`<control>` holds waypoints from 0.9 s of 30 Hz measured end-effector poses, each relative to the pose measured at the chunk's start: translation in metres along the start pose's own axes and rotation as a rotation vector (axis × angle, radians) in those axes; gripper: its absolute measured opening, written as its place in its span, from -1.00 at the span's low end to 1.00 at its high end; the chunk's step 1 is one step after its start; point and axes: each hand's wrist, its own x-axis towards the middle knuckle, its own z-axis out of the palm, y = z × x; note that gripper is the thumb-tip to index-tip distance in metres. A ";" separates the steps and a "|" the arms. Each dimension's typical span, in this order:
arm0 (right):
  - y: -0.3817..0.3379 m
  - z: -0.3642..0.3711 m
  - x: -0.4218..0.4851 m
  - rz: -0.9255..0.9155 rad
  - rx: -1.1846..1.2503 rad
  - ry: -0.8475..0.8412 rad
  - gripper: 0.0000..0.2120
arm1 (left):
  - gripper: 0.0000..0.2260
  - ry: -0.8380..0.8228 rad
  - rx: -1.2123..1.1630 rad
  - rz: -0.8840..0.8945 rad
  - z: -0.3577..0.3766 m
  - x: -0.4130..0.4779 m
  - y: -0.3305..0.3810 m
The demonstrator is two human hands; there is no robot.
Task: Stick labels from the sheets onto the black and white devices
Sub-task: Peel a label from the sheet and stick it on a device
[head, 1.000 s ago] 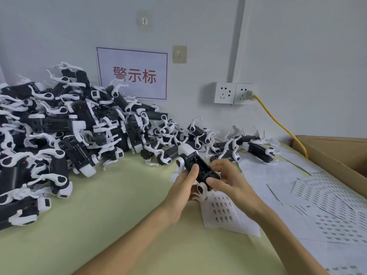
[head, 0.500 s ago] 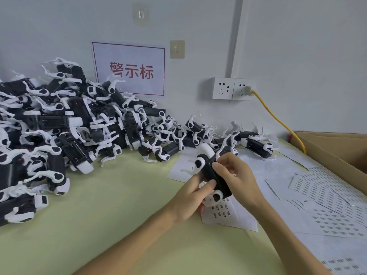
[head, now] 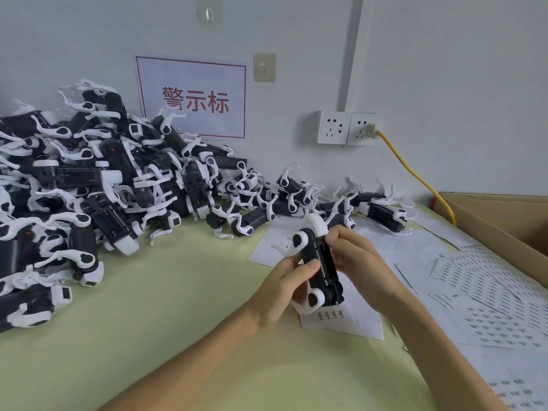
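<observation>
Both hands hold one black and white device [head: 318,262] above the table, its long black body running away from me with white clips at both ends. My left hand [head: 281,287] grips its left side, thumb lying across the black body. My right hand [head: 355,259] grips the right side, fingers curled at the far end. Under the device lies a label sheet [head: 353,320] with a few small labels showing. More label sheets [head: 486,280] are spread to the right.
A large pile of devices [head: 89,185] fills the left of the green table and trails along the wall to the right [head: 382,213]. A cardboard box [head: 510,221] stands at the far right. A yellow cable [head: 415,176] runs from the wall socket.
The device has been turned from lying crosswise to pointing away from me and brought a little nearer. My right hand shifted from the near end to the far right side.
</observation>
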 end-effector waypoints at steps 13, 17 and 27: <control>0.002 0.004 -0.002 -0.031 -0.124 -0.068 -0.83 | -0.65 0.118 -0.291 -0.009 -0.007 0.004 0.002; -0.001 0.005 -0.004 -0.027 -0.127 -0.063 -0.72 | -0.67 0.122 -0.309 -0.002 -0.012 0.006 0.002; -0.001 0.011 -0.006 0.039 -0.106 -0.073 -0.61 | -0.57 0.266 -0.128 -0.025 -0.011 0.012 0.000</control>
